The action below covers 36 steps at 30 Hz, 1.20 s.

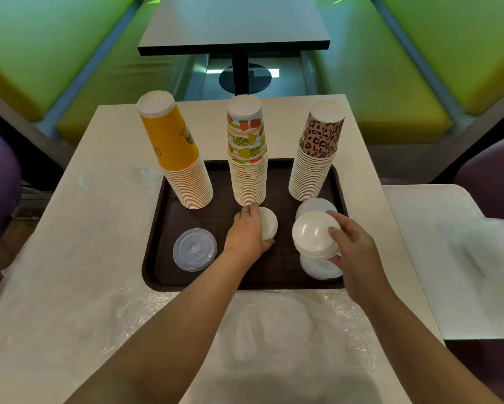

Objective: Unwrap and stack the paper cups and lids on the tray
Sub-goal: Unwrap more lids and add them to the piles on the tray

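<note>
Head camera, looking down at a pale table point(105, 217) with a dark brown tray point(157, 258) on it. Three upside-down stacks of paper cups stand along the tray's far edge: an orange stack point(180, 158) on the left, a fruit-print stack point(247, 153) in the middle, a leopard-print stack point(317, 153) on the right. The left hand point(249, 231) curls round a small stack of white lids point(269, 223) just in front of the fruit-print stack. The right hand point(352, 243) grips a taller stack of white dome lids point(313, 234) at its side, above more white lids point(317, 268) lying on the tray. A clear lid stack point(194, 249) sits on the tray's left. Crumpled clear plastic wrap point(274, 322) lies on the table nearest the person.
</note>
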{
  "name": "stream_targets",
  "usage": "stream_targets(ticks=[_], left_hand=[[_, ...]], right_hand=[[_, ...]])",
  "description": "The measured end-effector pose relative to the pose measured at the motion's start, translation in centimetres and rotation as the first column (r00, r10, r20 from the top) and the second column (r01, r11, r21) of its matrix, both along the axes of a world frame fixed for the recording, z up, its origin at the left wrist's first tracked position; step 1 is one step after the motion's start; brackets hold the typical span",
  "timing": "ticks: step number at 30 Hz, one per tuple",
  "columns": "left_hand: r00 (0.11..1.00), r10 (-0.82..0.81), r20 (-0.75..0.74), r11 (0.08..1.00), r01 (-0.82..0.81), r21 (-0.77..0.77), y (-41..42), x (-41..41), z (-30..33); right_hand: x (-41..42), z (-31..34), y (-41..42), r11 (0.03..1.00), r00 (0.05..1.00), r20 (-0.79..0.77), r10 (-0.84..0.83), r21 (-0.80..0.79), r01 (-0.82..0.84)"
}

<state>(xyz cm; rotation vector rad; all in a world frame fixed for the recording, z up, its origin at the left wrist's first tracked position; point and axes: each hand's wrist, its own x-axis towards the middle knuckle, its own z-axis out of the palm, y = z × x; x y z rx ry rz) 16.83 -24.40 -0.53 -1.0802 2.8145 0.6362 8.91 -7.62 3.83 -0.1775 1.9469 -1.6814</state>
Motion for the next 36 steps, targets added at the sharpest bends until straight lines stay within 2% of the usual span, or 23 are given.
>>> stream_targets(ticks=[6,9,13,16,18,21,26,30,33,36], left_hand=[[0.999,0.048,-0.001,0.988,-0.047,0.146,-1.1,1.5,0.5],[0.988,0.155,0.007,0.969,-0.153,0.194,-1.7,3.3,1.3],[0.968,0.251,-0.018,0.921,-0.233,0.311,-1.9,5.7,1.6],[0.958,0.284,0.029,0.831,-0.261,0.491,-0.9,6.6,1.4],[0.959,0.282,0.024,0.798,-0.249,0.549,-0.2,6.7,1.3],[0.961,0.277,-0.011,0.813,-0.229,0.536,0.3,6.9,1.1],[0.948,0.313,-0.047,0.840,-0.254,0.480,0.4,7.2,0.8],[0.960,0.275,-0.060,0.882,-0.227,0.413,0.3,7.8,0.9],[0.955,0.256,-0.148,0.921,-0.194,0.339,0.6,8.5,2.1],[0.920,0.264,-0.290,0.932,-0.166,0.321,1.6,10.0,3.8]], right_hand=[[1.5,0.1,-2.3,0.989,0.990,-0.039,0.133,0.070,-0.130],[2.8,-0.5,-3.4,0.970,0.976,-0.022,0.218,0.115,-0.214],[4.4,-2.0,-4.7,0.933,0.950,0.043,0.309,0.177,-0.312],[4.9,-3.0,-5.6,0.916,0.945,0.060,0.322,0.231,-0.327],[5.1,-3.5,-6.0,0.905,0.941,0.090,0.327,0.258,-0.339],[5.4,-4.0,-6.2,0.888,0.932,0.089,0.352,0.283,-0.362],[6.0,-4.8,-6.8,0.887,0.933,-0.011,0.361,0.313,-0.339],[6.4,-4.8,-6.9,0.890,0.937,-0.041,0.347,0.331,-0.315],[6.8,-3.8,-5.9,0.912,0.939,-0.159,0.305,0.331,-0.241],[7.6,-2.4,-4.0,0.949,0.894,-0.335,0.298,0.205,-0.240]])
